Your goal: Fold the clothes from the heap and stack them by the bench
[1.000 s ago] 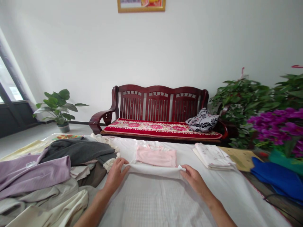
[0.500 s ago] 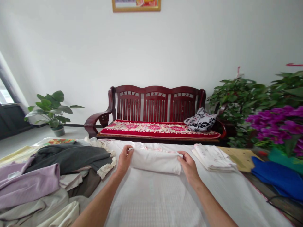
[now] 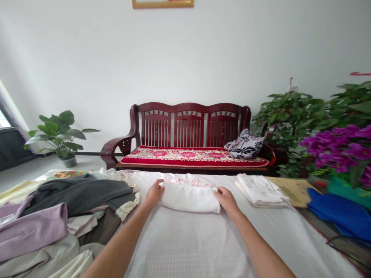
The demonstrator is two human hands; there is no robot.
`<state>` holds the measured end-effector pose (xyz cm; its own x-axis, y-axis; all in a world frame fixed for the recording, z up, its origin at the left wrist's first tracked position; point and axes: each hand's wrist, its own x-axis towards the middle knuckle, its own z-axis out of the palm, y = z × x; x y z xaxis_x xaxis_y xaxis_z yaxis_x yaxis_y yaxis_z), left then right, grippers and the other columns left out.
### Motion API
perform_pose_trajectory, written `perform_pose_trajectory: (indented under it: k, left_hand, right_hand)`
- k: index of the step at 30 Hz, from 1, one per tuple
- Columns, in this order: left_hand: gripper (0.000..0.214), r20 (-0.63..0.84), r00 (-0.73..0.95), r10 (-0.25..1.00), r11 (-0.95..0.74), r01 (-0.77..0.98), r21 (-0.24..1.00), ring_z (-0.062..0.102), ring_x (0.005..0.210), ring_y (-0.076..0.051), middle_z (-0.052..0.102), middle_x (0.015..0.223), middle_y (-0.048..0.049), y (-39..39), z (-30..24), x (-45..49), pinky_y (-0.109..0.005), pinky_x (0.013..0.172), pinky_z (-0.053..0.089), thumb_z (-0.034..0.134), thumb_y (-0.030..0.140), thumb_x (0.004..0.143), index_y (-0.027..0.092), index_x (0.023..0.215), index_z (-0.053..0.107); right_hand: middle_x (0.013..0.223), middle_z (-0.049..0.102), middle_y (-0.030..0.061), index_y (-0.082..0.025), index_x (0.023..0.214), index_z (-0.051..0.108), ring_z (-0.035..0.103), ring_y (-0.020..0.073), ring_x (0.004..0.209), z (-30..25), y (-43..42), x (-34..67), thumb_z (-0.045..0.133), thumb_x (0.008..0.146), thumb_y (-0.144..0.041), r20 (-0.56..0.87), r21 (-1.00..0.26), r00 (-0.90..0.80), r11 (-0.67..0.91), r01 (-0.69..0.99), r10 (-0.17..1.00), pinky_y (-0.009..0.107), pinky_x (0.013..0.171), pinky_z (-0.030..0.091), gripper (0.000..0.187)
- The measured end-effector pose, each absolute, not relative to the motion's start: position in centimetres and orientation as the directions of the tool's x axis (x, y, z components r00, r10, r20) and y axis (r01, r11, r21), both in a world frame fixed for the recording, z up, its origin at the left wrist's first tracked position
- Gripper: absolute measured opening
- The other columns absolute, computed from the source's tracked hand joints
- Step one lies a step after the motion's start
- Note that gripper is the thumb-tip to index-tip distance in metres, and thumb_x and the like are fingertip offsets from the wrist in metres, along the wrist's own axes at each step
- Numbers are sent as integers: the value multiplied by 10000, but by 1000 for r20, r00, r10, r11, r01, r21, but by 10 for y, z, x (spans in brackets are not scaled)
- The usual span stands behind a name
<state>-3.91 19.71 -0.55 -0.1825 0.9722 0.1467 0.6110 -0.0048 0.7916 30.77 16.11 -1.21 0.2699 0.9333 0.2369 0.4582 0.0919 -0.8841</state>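
A white garment (image 3: 189,199) lies in front of me with its upper part folded over into a band; a bit of pink trim shows behind the fold. My left hand (image 3: 155,193) pinches the left end of the band between thumb and fingers. At the right end, my right hand (image 3: 227,201) grips the matching corner the same way. Beneath is a white sheet (image 3: 266,239) that covers the table, and a faint check pattern shows in the cloth nearest me.
To the left lie loose clothes, among them a dark grey garment (image 3: 78,193) and a lilac one (image 3: 34,231). Folded white cloth (image 3: 262,190) sits at the right, near a blue cloth (image 3: 339,214) and purple flowers (image 3: 339,148). Beyond the table stands a wooden sofa (image 3: 188,127).
The view has shifted slightly. The folded band sits a little lower and flatter on the sheet, with both hands still at its ends.
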Motion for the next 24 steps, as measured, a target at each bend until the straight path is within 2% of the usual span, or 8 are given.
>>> perform_pose_trajectory:
  k: [5,7,10,13,16,19,21,24]
  left_hand:
    - [439,257,-180,950,-121,544,830,633,702,-124,683,941,-16,200,2,-34,-217,646,477,485,207,858,205,1282,599]
    - [410,279,-190,941,-134,548,826,661,775,-148,697,1003,-48,201,4,-32,-249,721,509,489,184,853,181,1234,639]
    - [372,303,-197,932,-132,595,793,665,973,-220,684,1126,-111,199,6,-29,-347,925,495,530,129,818,157,1149,695]
    - [363,426,-49,903,-255,737,626,566,1209,-263,618,1296,-127,186,5,-16,-411,1098,385,499,158,883,182,1194,684]
    - [390,483,233,844,-427,837,342,464,1337,-279,583,1379,-107,170,-1,5,-443,1158,312,419,231,962,203,1289,629]
    - [440,417,361,834,-471,860,198,377,1408,-317,495,1485,-108,160,-11,21,-501,1166,272,413,338,987,214,1387,546]
    - [480,359,374,855,-450,880,154,350,1425,-335,451,1522,-115,159,-17,25,-532,1169,241,409,401,990,227,1426,509]
    - [532,282,355,891,-401,907,129,315,1447,-348,412,1552,-116,165,-23,21,-558,1175,190,402,474,983,262,1467,463]
  right_hand:
    - [928,744,66,-186,957,698,674,223,836,-1,161,297,528,756,-406,294,-867,322,110,486,900,318,780,499,343]
    - [962,739,78,-178,1000,687,675,225,862,0,164,297,504,777,-395,295,-861,347,90,501,890,325,803,506,361]
    - [1034,721,122,-164,1041,688,660,273,976,1,165,297,526,770,-349,272,-839,396,15,544,877,399,892,491,366]
    - [1253,640,166,-151,1191,653,570,306,1185,6,154,283,493,823,-284,374,-730,360,32,682,855,455,1036,403,423]
    - [1424,544,143,-142,1349,562,442,260,1348,12,136,253,400,906,-227,528,-413,25,232,881,849,412,1147,298,480]
    - [1535,443,103,-165,1462,459,308,266,1452,10,127,228,390,960,-309,439,-212,-193,310,927,877,437,1202,189,527]
    - [1574,381,104,-169,1490,426,248,290,1481,4,130,224,384,975,-399,329,-168,-191,256,952,925,482,1209,136,566]
    - [1611,296,120,-162,1511,388,239,299,1485,-7,140,234,336,988,-462,159,-171,-86,114,979,983,546,1191,140,605]
